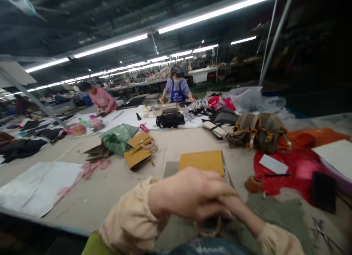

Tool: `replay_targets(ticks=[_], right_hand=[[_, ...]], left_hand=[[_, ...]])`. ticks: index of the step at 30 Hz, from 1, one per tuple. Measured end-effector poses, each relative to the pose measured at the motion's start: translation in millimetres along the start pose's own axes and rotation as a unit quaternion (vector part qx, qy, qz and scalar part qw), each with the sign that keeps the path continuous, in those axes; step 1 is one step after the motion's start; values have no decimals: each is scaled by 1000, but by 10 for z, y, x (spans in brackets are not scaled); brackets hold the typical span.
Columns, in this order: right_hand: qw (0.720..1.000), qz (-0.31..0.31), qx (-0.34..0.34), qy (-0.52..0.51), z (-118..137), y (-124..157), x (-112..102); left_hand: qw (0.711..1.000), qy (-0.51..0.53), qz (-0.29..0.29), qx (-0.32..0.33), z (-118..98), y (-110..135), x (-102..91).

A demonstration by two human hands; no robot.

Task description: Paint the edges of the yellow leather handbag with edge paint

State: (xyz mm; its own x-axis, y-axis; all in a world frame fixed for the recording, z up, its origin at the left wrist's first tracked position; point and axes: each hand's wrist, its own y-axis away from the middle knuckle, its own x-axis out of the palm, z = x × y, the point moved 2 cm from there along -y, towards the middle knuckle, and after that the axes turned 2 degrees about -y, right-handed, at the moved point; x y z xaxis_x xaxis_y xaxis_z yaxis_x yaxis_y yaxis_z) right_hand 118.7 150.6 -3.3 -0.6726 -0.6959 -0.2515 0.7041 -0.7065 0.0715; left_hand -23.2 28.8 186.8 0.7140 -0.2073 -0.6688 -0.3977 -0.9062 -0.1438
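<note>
My left hand (pixel 189 192), in a beige sleeve cover, reaches across the middle with its fingers curled and closed. What they hold, if anything, is hidden. It overlaps my right hand (pixel 232 203), whose fingers are mostly covered. Just below the hands is a pale brownish ring-shaped piece (pixel 210 231), blurred, whose link to either hand I cannot make out. Beyond the left hand stands a mustard-yellow flat panel or bag part (pixel 202 161), partly covered by the knuckles. Under it lies a grey-green sheet (pixel 171 168).
Yellow bag pieces (pixel 139 152) and a green plastic bag (pixel 119 137) lie left. Brown bags (pixel 255 132), red plastic (pixel 297 168), a black flat object (pixel 323 192) and scissors (pixel 320 229) are right. Two co-workers (pixel 177 88) stand across the table (pixel 68 196).
</note>
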Motion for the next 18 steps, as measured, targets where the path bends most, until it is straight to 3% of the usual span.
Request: replay_targets(ticks=[1,2,3,6,8,9,11,15,18], right_hand=[[1000,6,26,-16,-115,58,36],[999,10,44,-28,-205,90,55],[998,12,55,-39,-269,99,59],[996,10,55,-63,-342,65,24],[996,12,44,-71,-337,46,2],[996,15,40,-73,-334,45,-3],[996,25,39,-71,-341,51,-4],[995,52,49,-67,-400,50,10],[995,58,42,-67,-424,56,44]], left_hand=[[995,41,-69,-59,39,157,-118],[974,90,-159,-133,127,337,-189],[946,143,-205,-207,247,526,-171],[857,333,-160,-358,687,1000,313],[794,391,-229,-406,962,1159,699],[764,404,-272,-423,1062,1178,858],[735,428,-304,-430,1153,1097,1078],[728,469,-265,-424,1107,730,1225],[699,489,-328,-404,1113,519,1353]])
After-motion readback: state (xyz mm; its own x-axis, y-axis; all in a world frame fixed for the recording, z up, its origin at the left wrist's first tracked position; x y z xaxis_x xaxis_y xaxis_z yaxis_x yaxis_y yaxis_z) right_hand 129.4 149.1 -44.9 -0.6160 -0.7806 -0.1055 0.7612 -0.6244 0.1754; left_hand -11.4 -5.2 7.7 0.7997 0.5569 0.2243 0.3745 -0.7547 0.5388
